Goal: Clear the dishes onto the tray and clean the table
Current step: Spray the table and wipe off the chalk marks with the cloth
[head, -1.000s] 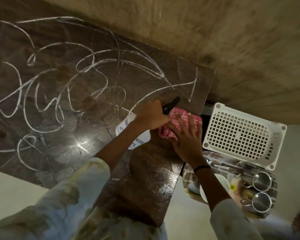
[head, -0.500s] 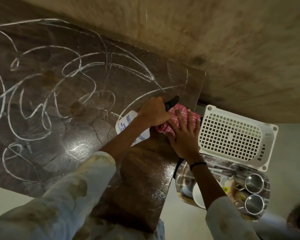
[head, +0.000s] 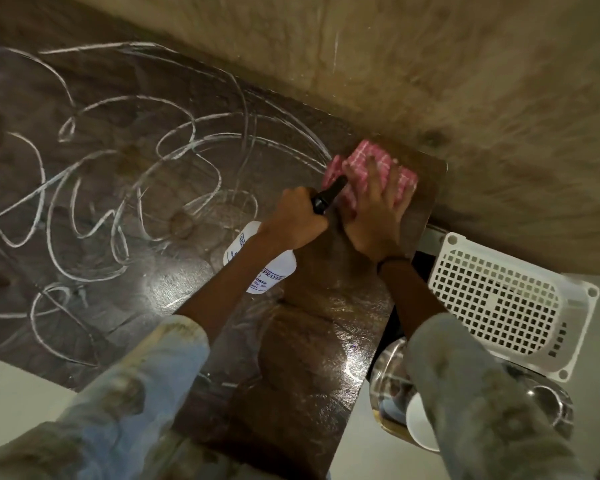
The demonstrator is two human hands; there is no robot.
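Observation:
A dark brown table [head: 125, 278] is streaked with white scribbled lines over most of its left and middle. My right hand [head: 378, 209] presses flat on a pink checked cloth [head: 368, 157] near the table's far right corner. My left hand [head: 295, 220] grips the neck of a white spray bottle [head: 257, 268] with a black nozzle [head: 328, 195], just left of the cloth. The strip of table under my arms looks wet and free of lines. A round metal tray [head: 385, 368] with a white dish [head: 416, 424] and a steel cup [head: 548, 407] sits off the table's right edge, partly hidden by my right sleeve.
A white perforated plastic basket [head: 499, 299] lies upside down to the right of the table, beside the tray. A beige wall [head: 430, 64] runs along the table's far edge. Pale floor shows at the lower left and right.
My right hand has slid the pink cloth away from me toward the table's far corner. The left hand with the bottle has kept its place beside it.

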